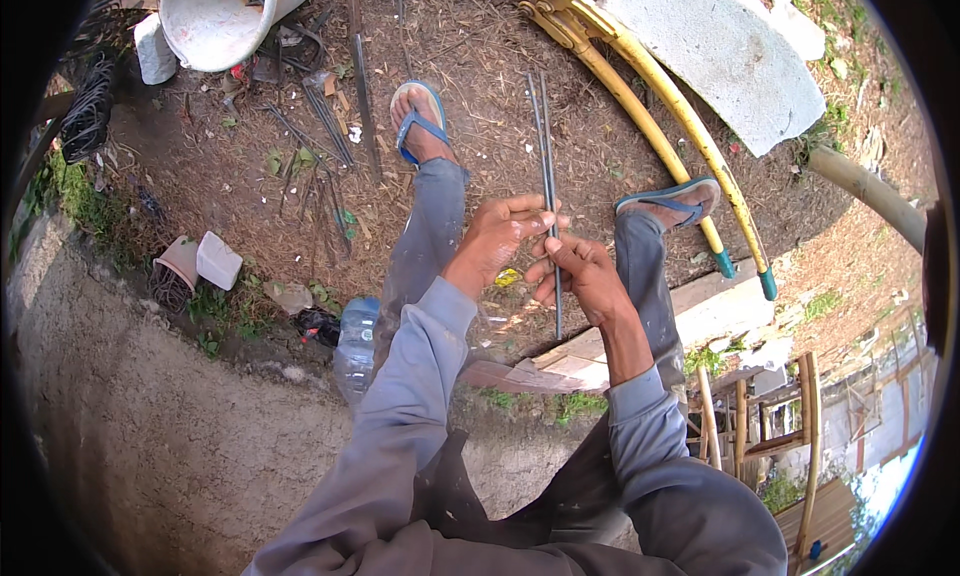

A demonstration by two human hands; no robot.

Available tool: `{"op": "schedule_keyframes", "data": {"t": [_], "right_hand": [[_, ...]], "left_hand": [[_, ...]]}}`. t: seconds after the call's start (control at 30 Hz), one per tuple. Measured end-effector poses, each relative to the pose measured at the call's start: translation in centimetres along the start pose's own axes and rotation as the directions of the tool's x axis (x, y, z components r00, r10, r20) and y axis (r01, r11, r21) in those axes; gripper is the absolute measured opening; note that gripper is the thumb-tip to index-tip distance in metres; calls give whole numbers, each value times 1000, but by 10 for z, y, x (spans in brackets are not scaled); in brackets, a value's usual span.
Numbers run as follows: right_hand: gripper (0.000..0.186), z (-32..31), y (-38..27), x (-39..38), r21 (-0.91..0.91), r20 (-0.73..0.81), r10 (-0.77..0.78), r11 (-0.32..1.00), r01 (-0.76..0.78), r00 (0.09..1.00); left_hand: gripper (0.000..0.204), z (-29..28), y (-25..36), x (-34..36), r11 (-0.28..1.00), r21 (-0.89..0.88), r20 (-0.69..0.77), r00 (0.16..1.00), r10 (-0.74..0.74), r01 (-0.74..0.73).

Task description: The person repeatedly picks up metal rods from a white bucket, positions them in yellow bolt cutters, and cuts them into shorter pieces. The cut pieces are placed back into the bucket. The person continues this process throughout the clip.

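Between my knees I hold thin dark metal rods (548, 156), at least two side by side, running away from me. My left hand (505, 238) pinches them near their middle, thumb against the side. Just nearer to me, my right hand (583, 274) has thumb and fingers closed around them too. The far ends spread slightly apart, and one rod's near end sticks out below my right hand. On the right lie the long yellow handles (655, 96) of a large cutter, with green end grips; one sandalled foot touches them.
More loose rods (325, 126) lie on the ground at the left. A white bucket (215, 26) stands at the far left. A clear plastic bottle (357, 346) is beside my left leg. Wooden boards (650, 326) and a pale slab (730, 66) are on the right.
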State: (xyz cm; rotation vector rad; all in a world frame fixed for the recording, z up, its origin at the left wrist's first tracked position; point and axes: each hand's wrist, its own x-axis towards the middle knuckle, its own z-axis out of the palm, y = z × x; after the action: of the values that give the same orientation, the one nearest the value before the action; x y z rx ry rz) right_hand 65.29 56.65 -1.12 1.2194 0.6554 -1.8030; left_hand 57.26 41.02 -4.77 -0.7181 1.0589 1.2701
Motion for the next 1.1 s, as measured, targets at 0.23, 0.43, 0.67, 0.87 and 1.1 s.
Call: {"op": "schedule_keyframes", "data": {"t": [0.23, 0.43, 0.67, 0.87, 1.1], "right_hand": [[27, -2, 17, 12, 138, -56, -138, 980, 145, 989], [24, 13, 15, 15, 108, -135, -208, 969, 222, 969], [28, 63, 0, 25, 143, -43, -139, 979, 144, 989], [30, 192, -23, 82, -76, 126, 94, 994, -85, 988], [54, 262, 12, 153, -673, 108, -459, 619, 404, 882]], "left_hand": [[38, 30, -4, -30, 981, 194, -439, 894, 92, -6], [29, 28, -36, -54, 970, 227, -359, 934, 4, 83], [29, 26, -15, -81, 991, -102, -418, 908, 36, -86], [20, -66, 14, -125, 947, -214, -717, 697, 15, -240], [22, -172, 3, -141, 923, -117, -859, 504, 91, -367]]}}
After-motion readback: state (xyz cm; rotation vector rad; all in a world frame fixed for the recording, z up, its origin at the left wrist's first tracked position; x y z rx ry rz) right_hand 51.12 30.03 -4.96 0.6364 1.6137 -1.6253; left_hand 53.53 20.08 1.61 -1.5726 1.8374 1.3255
